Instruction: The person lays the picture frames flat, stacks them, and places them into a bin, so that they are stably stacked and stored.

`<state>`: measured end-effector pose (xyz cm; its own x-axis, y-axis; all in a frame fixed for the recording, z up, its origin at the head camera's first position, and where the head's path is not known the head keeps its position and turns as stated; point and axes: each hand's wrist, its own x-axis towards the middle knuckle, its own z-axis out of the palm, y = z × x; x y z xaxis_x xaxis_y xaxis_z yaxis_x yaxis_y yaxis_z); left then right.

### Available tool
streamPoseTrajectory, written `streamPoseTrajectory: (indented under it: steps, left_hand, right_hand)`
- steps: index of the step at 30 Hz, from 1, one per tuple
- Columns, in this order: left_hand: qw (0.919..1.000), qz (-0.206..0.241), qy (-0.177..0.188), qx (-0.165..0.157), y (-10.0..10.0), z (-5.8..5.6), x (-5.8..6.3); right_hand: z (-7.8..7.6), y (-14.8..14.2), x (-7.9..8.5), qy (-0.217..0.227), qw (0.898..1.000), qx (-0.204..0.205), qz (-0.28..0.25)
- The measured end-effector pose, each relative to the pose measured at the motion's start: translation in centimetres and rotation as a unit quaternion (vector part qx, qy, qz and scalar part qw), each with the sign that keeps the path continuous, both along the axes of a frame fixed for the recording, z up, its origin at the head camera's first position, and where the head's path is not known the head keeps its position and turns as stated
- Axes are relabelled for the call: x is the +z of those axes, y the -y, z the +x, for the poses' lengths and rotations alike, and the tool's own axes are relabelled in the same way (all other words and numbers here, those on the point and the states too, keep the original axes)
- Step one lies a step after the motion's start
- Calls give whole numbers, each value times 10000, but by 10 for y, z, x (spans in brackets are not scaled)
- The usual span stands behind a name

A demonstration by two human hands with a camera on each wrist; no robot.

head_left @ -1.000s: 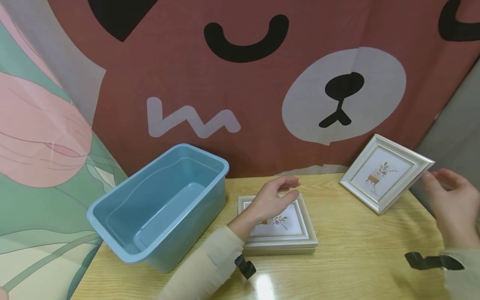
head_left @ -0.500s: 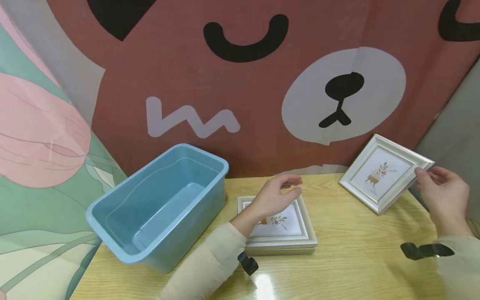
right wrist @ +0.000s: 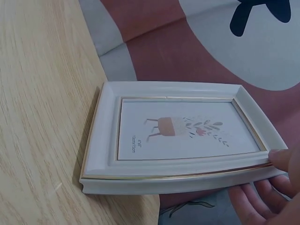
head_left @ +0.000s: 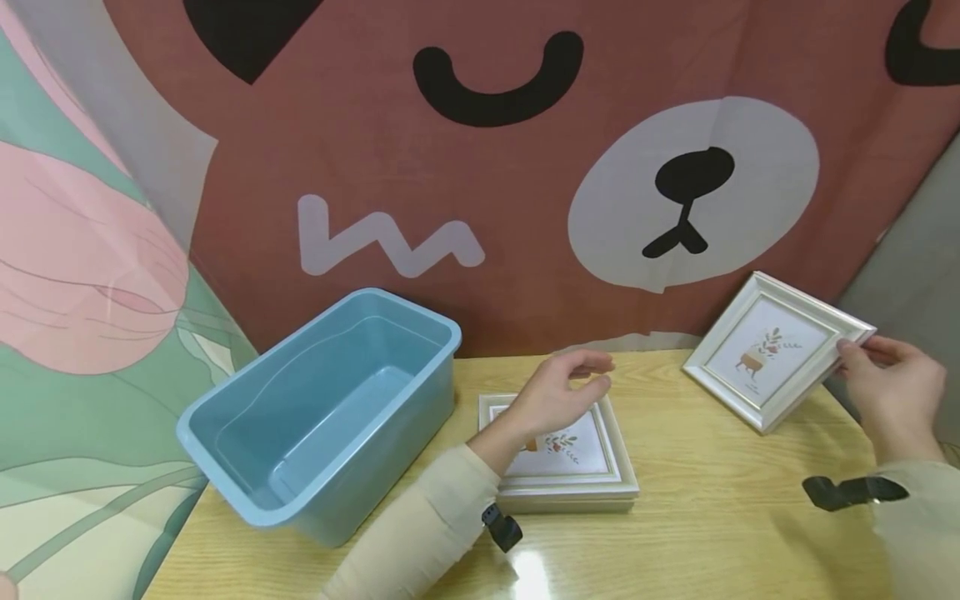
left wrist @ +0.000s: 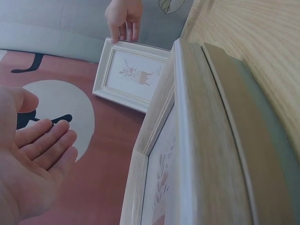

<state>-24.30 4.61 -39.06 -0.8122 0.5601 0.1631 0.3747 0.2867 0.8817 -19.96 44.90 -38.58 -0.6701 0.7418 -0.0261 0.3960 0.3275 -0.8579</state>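
A white picture frame [head_left: 780,352] with a thin gold line leans at the back right of the table, its lower edge on the wood. My right hand [head_left: 896,392] pinches its right corner; in the right wrist view the thumb [right wrist: 280,160] lies on the front border and the fingers curl beneath. More picture frames [head_left: 570,462] lie stacked flat in the middle, the top one printed with a plant in a brown pot. Over that stack hovers my left hand [head_left: 558,396], fingers loosely bent and holding nothing. It partly hides the print.
A blue plastic tub [head_left: 420,433] stands on the left of the wooden table [head_left: 705,533], with nothing seen inside. Behind the table hangs a cloth [head_left: 517,217] with a bear's face. A grey wall [head_left: 915,275] borders the right side.
My right hand has moved left onto the leaning picture frame and taken hold of its corner. The left hand has shifted slightly right above the stack. The picture frames stay in place.
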Motion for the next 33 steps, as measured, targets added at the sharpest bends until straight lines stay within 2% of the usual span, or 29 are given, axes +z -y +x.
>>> streamPoseTrajectory:
  steps: [14,19,26,30,33]
  left_hand:
    - [10000,-35,24,34,3,0,-3]
    - [10000,-45,5,81,5,-1,-3]
    - [9999,-99,-6,137,9,-3,-4]
    - [9999,-61,-78,126,10,-4,-5]
    - [9999,-54,-67,124,10,-5,-5]
  right_hand:
    - [4,5,-3,-125,9995,-268,135]
    - [7,6,1,-199,9992,-314,136]
    - [15,7,11,-862,9951,-50,-475]
    - [21,8,12,-1120,9926,214,-420]
    - [23,9,12,-1252,9909,240,-433]
